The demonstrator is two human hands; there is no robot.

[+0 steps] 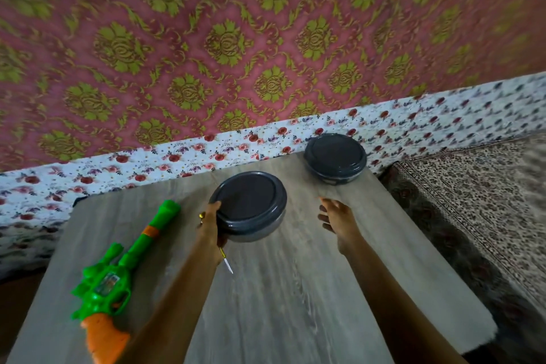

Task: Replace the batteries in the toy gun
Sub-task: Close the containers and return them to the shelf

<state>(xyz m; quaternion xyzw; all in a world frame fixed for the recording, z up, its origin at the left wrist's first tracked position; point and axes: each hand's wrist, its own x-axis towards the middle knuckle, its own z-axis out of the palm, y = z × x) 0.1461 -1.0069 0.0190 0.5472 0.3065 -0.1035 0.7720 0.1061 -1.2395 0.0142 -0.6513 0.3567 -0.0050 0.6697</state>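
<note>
Grey wood-grain worktop is occupied near-left by a green-and-orange plastic toy gun, likely light and stiff, best held at its orange grip, while a dark round lidded tub is grasped by the left hand, the right hand released.

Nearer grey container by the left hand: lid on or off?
On. The dark lid fully covers the container; the left hand grips its edge. Contents cannot be told.

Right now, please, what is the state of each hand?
Left hand: grips the near round container by its edge.
Right hand: open, holds nothing.
</note>
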